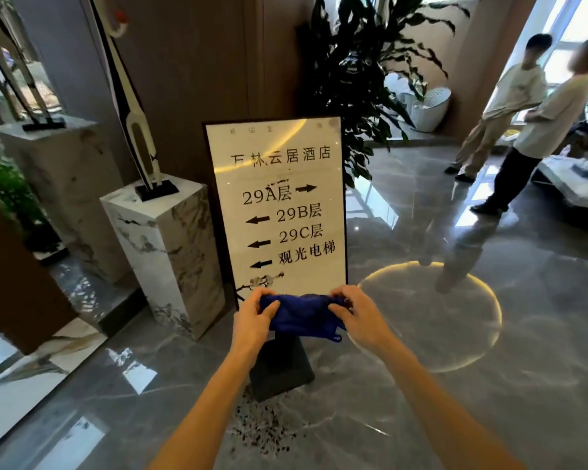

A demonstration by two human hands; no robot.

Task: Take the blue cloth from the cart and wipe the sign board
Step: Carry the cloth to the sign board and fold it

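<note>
The blue cloth [301,313] hangs bunched between the left hand [253,317] and right hand [357,317], each grip pinching one end, just before the sign board [279,205]'s lower edge; best fold it into a flat pad, then wipe from the top down.

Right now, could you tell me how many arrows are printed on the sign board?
4 on the sign board: one right-pointing beside 29A, and three left-pointing beside 29B, 29C and the bottom line. The blue cloth may hide more.

Deep blue cloth [301,315], white black-lettered sign board [279,205], grey-veined white marble pedestal [170,252], glossy grey floor [489,368]
</note>
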